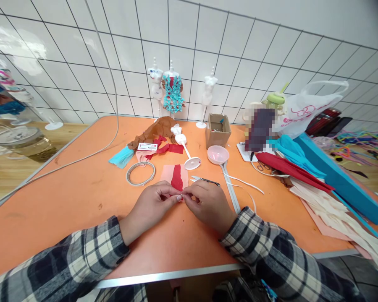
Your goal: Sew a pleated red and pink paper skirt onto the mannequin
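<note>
My left hand [156,204] and my right hand [207,204] meet above the front middle of the orange table. Thumb and forefinger of each are pinched together, the fingertips touching. Whatever they grip is too small and covered to make out. Just beyond the fingers, a torn red strip [177,178] lies over a pink sheet [166,171]; both look like paper or thin cloth. Small thread snips [209,181] rest beside my right knuckles. A roll of tape [140,173] lies flat past my left hand. Behind the sheet, a small white dress form [181,139] lies tipped over.
Brown fabric [156,133] and red scraps are heaped at back left. Small dress forms, one with a turquoise-trimmed dress [173,93], stand by the wall. A cardboard box [218,130], a pink ladle-shaped scoop [218,154] and a blue tray [349,184] are to the right. A cable [111,142] crosses left.
</note>
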`<action>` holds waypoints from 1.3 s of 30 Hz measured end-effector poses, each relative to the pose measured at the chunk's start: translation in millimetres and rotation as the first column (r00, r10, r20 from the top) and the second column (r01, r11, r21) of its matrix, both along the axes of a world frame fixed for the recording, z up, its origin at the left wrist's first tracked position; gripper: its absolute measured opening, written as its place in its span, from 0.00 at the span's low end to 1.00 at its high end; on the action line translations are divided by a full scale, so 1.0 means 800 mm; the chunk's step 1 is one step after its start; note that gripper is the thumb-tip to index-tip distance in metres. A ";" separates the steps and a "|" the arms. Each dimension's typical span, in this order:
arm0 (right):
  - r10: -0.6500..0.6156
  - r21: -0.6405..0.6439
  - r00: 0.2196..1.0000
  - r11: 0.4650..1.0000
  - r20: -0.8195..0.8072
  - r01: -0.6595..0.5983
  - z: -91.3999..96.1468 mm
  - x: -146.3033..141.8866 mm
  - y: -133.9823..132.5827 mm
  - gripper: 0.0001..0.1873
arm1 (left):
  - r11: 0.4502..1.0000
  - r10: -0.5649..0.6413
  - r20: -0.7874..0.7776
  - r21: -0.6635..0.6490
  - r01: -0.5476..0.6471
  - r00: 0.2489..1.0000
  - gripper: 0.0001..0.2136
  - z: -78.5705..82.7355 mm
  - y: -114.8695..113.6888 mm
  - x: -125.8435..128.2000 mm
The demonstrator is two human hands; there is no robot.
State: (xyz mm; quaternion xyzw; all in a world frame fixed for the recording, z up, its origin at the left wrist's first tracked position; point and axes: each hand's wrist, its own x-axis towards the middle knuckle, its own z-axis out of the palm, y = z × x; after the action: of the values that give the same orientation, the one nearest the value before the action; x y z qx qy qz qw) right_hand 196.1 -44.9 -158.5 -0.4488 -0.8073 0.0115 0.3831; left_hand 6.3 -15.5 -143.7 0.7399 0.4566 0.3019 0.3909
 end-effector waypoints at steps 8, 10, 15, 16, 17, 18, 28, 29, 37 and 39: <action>-0.020 -0.010 0.995 1.000 0.097 0.021 -0.005 -0.001 0.001 0.03 | 0.998 -0.042 -0.035 0.051 0.044 0.998 0.08 -0.001 -0.002 0.001; -0.021 -0.107 1.000 0.994 0.012 0.022 -0.003 -0.002 0.002 0.03 | 0.998 -0.049 -0.031 0.044 0.050 0.998 0.08 -0.001 -0.003 0.001; -0.014 -0.351 0.973 0.934 -0.231 -0.070 0.001 -0.004 0.007 0.04 | 0.997 -0.069 -0.004 0.026 0.069 0.998 0.07 0.000 -0.003 0.002; -0.020 -0.388 0.963 0.917 -0.270 -0.090 0.001 -0.004 0.008 0.04 | 0.997 -0.073 0.000 0.026 0.073 0.997 0.07 0.000 -0.003 0.002; -0.030 -0.427 0.951 0.898 -0.308 -0.110 0.002 -0.003 0.010 0.04 | 0.997 -0.078 0.006 0.028 0.078 0.997 0.07 0.001 -0.003 0.002; -0.044 -0.468 0.936 0.874 -0.349 -0.133 0.003 -0.003 0.011 0.04 | 0.996 -0.085 0.015 0.032 0.084 0.996 0.07 0.002 -0.002 0.002; 0.011 -0.361 0.934 0.921 -0.357 -0.148 0.010 0.005 0.005 0.07 | 0.995 -0.094 0.062 0.028 0.092 0.994 0.06 -0.002 -0.002 0.000; 0.031 -0.301 0.949 0.945 -0.313 -0.130 0.009 0.005 0.004 0.07 | 0.995 -0.096 0.052 0.039 0.094 0.994 0.06 -0.002 -0.002 0.000; 0.012 -0.245 0.972 0.967 -0.235 -0.071 0.007 0.002 0.002 0.04 | 0.992 -0.106 0.050 0.070 0.102 0.993 0.08 -0.007 0.000 -0.002; 0.015 -0.234 0.971 0.970 -0.241 -0.073 0.007 0.003 0.002 0.04 | 0.993 -0.109 0.072 0.056 0.105 0.991 0.08 -0.008 0.001 -0.002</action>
State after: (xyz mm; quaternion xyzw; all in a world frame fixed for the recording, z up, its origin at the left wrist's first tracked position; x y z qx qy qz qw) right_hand 198.1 -43.4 -153.3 -0.4693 -0.7582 0.1712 0.4191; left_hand 4.7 -15.1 -150.1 0.7615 0.3933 0.3200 0.4038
